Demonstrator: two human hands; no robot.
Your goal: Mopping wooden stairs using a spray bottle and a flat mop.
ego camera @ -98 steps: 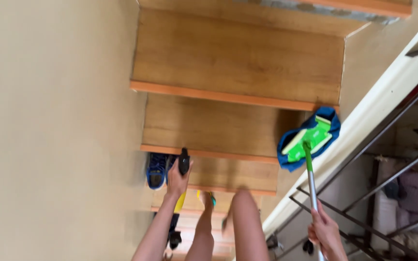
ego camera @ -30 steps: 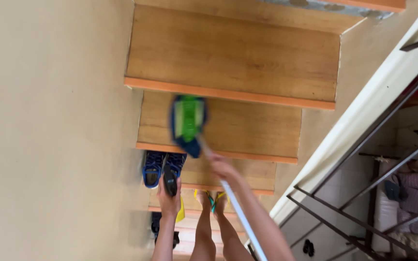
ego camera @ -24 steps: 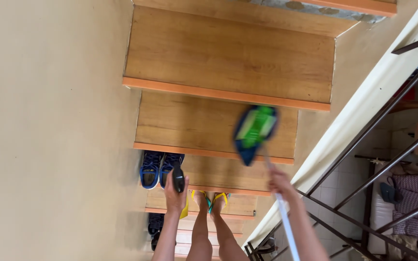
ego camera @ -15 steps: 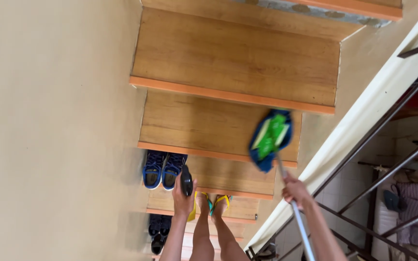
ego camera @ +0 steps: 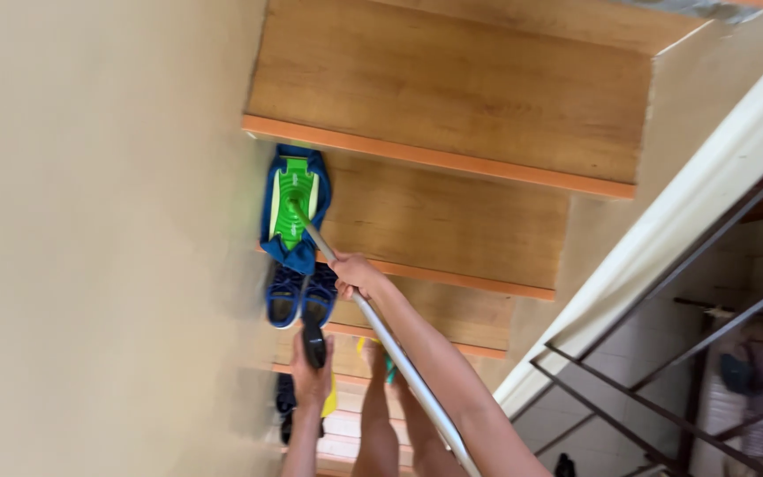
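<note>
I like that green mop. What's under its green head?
A blue cloth wraps under the green mop head, resting on a wooden stair step. The wood beneath the cloth is covered.

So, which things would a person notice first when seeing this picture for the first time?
The green mop head wrapped in a blue cloth catches the eye first, lying at the left end of a wooden step, against the beige wall. The right hand grips its metal pole. Just below sits a pair of blue shoes, and the left hand holds a black and yellow bottle.
</note>
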